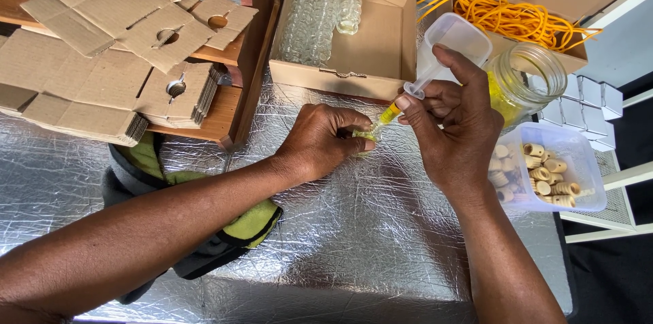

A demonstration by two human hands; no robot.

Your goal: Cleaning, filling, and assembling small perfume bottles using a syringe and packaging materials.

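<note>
A bench (381, 229) covered in crinkled silver foil fills the view. Near its far edge sits an open brown cardboard box (371, 45) holding rows of small clear glass bottles (320, 11). Left of the box lie flat cardboard cutouts (109, 38). Right of it stand a clear glass jar of yellow liquid (524, 79) and a clear plastic tub of wooden corks (551, 167). In front of the box, the left hand (323, 140) has its grip clamped on a tiny glass bottle (367, 135). The right hand (452, 126) has its grip closed around a clear plastic syringe of yellow liquid (401, 103), tip at the bottle's mouth.
</note>
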